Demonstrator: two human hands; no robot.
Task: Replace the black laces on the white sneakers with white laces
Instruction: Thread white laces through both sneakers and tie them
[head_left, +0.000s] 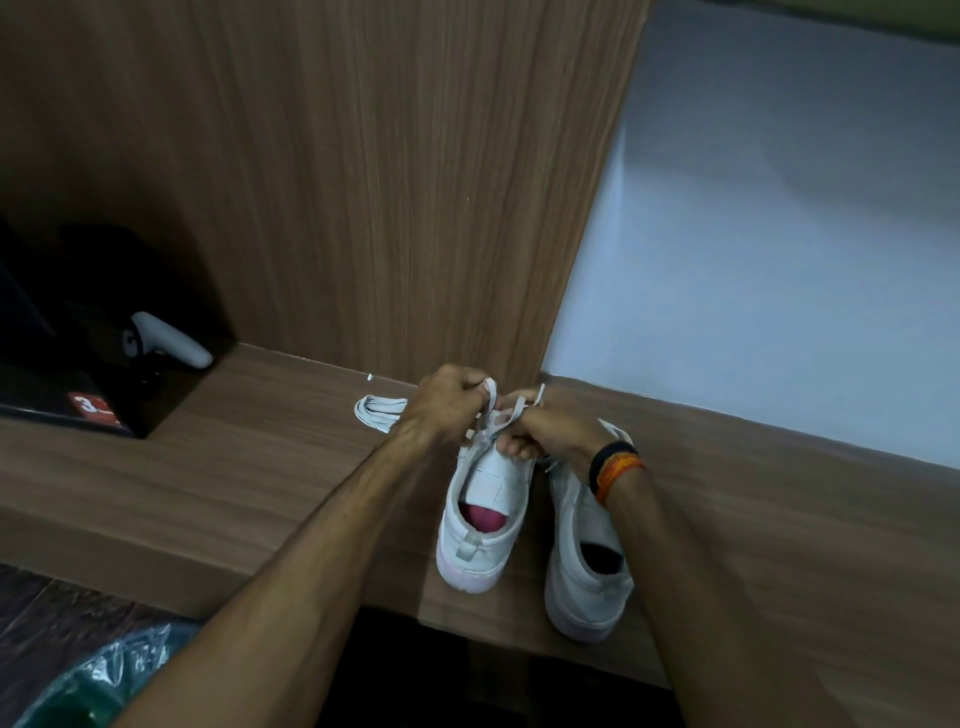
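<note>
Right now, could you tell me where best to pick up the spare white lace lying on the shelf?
Probably pinch the spare lace at its folded left end, coming from above: it lies flat on the shelf, and that loop sits clear of the left hand.

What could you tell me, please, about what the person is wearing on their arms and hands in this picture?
Both forearms are bare, with no sleeves reaching into view. The left hand shows no glove, ring or band. Just behind the right hand, the wrist carries two bands side by side: a black band nearer the hand and an orange braided thread band behind it. No watch shows.
</note>
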